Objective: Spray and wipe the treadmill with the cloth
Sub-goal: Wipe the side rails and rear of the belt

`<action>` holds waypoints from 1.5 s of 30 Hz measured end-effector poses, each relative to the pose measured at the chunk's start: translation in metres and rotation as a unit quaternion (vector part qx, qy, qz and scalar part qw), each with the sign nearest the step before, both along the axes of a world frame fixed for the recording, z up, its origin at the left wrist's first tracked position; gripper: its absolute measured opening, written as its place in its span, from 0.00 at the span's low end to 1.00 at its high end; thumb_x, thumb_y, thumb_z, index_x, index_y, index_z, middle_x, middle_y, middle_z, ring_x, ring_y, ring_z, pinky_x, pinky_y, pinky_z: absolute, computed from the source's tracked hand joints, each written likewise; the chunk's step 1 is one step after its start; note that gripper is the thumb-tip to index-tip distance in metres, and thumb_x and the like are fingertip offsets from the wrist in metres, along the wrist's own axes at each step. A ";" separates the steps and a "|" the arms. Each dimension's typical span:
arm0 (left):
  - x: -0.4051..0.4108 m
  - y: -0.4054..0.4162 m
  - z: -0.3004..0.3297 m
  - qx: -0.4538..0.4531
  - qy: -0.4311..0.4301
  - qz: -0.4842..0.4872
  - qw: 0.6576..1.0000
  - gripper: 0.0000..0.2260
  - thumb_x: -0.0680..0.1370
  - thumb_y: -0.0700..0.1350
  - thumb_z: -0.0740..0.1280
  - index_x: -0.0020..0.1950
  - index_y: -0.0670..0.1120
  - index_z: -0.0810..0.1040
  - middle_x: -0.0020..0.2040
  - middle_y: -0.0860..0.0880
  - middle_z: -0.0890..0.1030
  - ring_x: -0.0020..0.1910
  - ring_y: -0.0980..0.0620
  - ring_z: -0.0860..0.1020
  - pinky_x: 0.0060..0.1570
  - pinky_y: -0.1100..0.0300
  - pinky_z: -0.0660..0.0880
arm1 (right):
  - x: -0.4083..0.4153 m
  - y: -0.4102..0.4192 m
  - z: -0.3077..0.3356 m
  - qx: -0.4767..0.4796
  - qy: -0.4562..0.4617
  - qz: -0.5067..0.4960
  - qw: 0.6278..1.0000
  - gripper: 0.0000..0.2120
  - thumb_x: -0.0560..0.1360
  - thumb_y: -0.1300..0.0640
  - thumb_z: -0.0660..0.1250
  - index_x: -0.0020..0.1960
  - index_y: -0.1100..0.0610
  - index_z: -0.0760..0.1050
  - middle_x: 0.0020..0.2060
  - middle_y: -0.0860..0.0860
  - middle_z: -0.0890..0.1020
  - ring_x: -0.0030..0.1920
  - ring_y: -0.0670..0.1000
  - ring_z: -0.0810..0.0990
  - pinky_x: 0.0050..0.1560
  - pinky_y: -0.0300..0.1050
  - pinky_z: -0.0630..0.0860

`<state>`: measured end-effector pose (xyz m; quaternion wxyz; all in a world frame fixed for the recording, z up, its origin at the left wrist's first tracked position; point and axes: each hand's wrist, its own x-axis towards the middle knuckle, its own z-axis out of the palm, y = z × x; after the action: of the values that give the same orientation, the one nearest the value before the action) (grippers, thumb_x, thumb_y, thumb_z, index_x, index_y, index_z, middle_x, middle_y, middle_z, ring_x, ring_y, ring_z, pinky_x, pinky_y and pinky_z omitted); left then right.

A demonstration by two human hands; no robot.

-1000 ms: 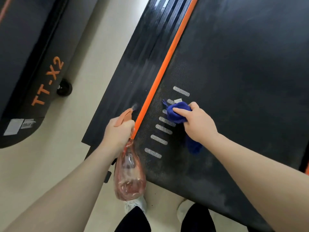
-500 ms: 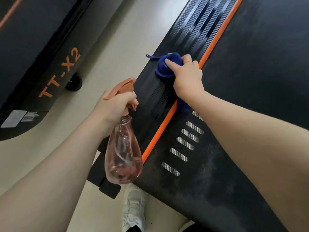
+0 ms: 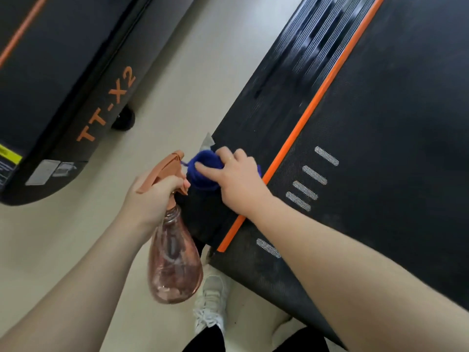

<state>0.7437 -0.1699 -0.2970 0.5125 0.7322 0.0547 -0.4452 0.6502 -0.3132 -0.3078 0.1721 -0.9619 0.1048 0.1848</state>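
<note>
Here the treadmill (image 3: 380,123) is filling the right side of the view, its black belt running diagonally, with an orange strip (image 3: 299,128) dividing the belt from the ribbed black side rail (image 3: 266,102). A row of pale dashed marks (image 3: 308,182) is lying on the belt just right of the strip. A second treadmill (image 3: 63,80), lettered TT-X2 in orange, is occupying the upper left, and pale floor (image 3: 177,80) is showing between the 2 machines.

The right hand (image 3: 236,184) is reaching across the strip onto the near end of the side rail, fingers curled over and gripping the bunched blue cloth (image 3: 204,171). The cloth is sitting under and ahead of the fingertips, bulging out toward the rail's outer edge and pressing on the rail surface.

The left hand (image 3: 154,196) is wrapping its fingers round the neck of the spray bottle (image 3: 173,260), just beside the cloth. The pink translucent body is hanging below the fist, over the floor at the treadmill's corner, and the orange trigger head (image 3: 165,171) is sticking up above the knuckles, its nozzle almost touching the cloth.

1 white shoe (image 3: 212,303) is standing on the floor beneath the bottle, beside the rear edge of the deck
</note>
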 end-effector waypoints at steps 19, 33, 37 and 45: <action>-0.118 -0.057 0.036 0.044 -0.047 -0.227 0.972 0.03 0.72 0.39 0.67 0.41 0.44 0.80 0.38 0.43 0.79 0.37 0.47 0.76 0.37 0.63 0.71 | -0.156 -0.047 0.014 0.080 0.027 -0.450 0.889 0.20 0.73 0.66 0.58 0.59 0.51 0.78 0.55 0.55 0.69 0.56 0.61 0.71 0.60 0.53 0.69; -0.114 -0.079 0.011 0.079 -0.127 -0.222 0.963 0.05 0.66 0.48 0.66 0.39 0.49 0.79 0.38 0.46 0.82 0.40 0.47 0.79 0.40 0.57 0.72 | -0.091 -0.126 -0.027 -0.039 -0.071 -0.369 0.926 0.20 0.77 0.61 0.58 0.68 0.53 0.66 0.64 0.56 0.68 0.52 0.60 0.70 0.53 0.50 0.67; -0.093 -0.082 0.006 0.070 -0.103 -0.195 0.973 0.08 0.65 0.46 0.68 0.41 0.46 0.81 0.41 0.45 0.83 0.40 0.48 0.79 0.44 0.59 0.71 | -0.108 -0.068 -0.035 0.001 -0.066 -0.212 0.975 0.23 0.69 0.64 0.65 0.63 0.54 0.74 0.55 0.61 0.72 0.41 0.61 0.72 0.42 0.53 0.74; -0.083 -0.071 0.010 0.052 -0.052 -0.257 0.964 0.07 0.69 0.45 0.64 0.44 0.51 0.80 0.47 0.52 0.81 0.49 0.53 0.78 0.55 0.53 0.73 | -0.102 -0.093 -0.019 -0.065 0.012 -0.206 0.976 0.21 0.78 0.55 0.56 0.69 0.42 0.63 0.59 0.56 0.66 0.53 0.60 0.73 0.43 0.48 0.66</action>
<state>0.6607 -0.2406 -0.2875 0.3445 0.7693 -0.1384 -0.5199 0.5481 -0.4058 -0.3271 0.1428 -0.9264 0.3144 0.1498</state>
